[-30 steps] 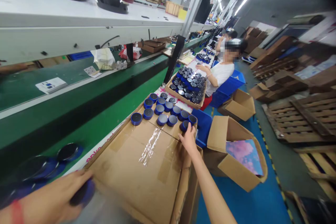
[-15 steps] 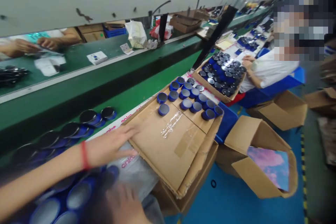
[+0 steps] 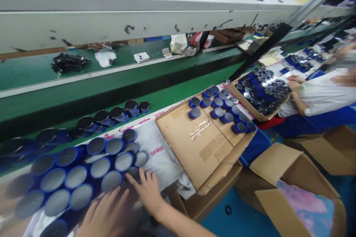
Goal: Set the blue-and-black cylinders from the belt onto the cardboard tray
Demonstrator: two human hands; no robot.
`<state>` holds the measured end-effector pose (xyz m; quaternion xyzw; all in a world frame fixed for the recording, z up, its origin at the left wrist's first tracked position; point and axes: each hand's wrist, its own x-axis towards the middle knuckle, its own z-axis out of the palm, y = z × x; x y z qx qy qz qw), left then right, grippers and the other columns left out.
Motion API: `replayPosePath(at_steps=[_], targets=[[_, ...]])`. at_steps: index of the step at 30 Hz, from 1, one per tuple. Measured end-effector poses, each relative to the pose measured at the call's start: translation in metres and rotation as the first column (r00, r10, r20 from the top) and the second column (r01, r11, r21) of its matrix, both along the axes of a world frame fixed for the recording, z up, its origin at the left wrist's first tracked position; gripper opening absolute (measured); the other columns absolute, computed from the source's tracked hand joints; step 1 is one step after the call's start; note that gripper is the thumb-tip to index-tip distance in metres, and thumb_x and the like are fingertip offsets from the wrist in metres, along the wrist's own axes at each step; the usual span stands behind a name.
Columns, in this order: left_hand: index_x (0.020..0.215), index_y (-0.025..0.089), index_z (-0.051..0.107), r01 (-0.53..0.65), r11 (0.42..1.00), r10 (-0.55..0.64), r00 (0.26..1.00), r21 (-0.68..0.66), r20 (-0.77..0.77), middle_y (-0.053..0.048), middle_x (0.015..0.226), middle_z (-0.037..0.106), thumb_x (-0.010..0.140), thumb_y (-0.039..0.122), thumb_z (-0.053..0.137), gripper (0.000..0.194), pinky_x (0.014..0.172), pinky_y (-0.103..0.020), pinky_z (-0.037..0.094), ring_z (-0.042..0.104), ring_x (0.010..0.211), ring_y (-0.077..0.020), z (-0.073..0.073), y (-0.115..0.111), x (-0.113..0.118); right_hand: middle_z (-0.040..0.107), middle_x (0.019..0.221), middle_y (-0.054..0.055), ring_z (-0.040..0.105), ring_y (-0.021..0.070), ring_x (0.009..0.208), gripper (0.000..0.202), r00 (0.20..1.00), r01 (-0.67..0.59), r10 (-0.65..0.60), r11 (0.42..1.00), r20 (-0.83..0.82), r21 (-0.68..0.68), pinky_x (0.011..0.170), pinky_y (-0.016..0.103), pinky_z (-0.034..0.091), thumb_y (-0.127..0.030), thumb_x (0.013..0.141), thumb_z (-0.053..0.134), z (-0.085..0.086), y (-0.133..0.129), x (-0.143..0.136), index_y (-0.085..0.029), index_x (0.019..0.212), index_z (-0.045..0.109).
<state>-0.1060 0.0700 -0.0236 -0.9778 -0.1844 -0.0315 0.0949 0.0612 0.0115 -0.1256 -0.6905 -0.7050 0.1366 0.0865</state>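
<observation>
Blue tins (image 3: 111, 163) w/ both hands (image 3: 147, 189)

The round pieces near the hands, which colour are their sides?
Blue sides on the round pieces, with grey or black tops; the head view shows it clearly.

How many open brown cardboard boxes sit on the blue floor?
2: one open brown cardboard box at bottom right, with a pink picture inside, and another behind it beside the seated co-worker. More may lie outside the view.
</observation>
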Motion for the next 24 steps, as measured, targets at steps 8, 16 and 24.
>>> replayPosePath(at_steps=[8, 16, 24], targets=[[0.09, 0.022, 0.074, 0.047, 0.996, -0.059, 0.987, 0.079, 0.147, -0.009, 0.086, 0.072, 0.085, 0.021, 0.041, 0.033, 0.068, -0.037, 0.05, 0.067, 0.076, -0.0236, 0.013, -0.002, 0.013, 0.037, 0.149, 0.023, 0.056, 0.0397, 0.118, 0.063, 0.994, -0.062, 0.061, 0.998, 0.096, 0.002, 0.083, 0.057, 0.053, -0.011, 0.087, 0.057, 0.02, -0.014, 0.027, -0.026, 0.145, 0.036], [0.111, 0.009, 0.067, -0.22, 0.965, 0.219, 0.975, -0.14, -0.023, -0.018, 0.118, 0.064, 0.074, 0.011, 0.048, 0.042, 0.093, -0.043, 0.049, 0.058, 0.11, -0.0313, -0.035, -0.033, 0.021, 0.043, 0.145, 0.019, 0.056, 0.0343, 0.114, 0.089, 0.991, -0.083, 0.079, 0.996, 0.105, 0.037, 0.086, 0.053, 0.051, -0.017, 0.084, 0.063, 0.019, -0.001, 0.019, -0.035, 0.152, 0.008], [0.129, 0.003, 0.055, -0.476, 0.862, 0.43, 0.869, -0.176, -0.244, -0.022, 0.127, 0.059, 0.085, 0.015, 0.044, 0.046, 0.089, -0.044, 0.048, 0.057, 0.11, -0.0323, -0.027, -0.036, 0.045, 0.036, 0.151, 0.019, 0.059, 0.0255, 0.091, 0.063, 0.979, -0.156, 0.143, 0.984, 0.146, 0.087, 0.068, 0.041, 0.054, -0.016, 0.091, 0.05, 0.022, 0.011, 0.018, -0.025, 0.149, 0.026]])
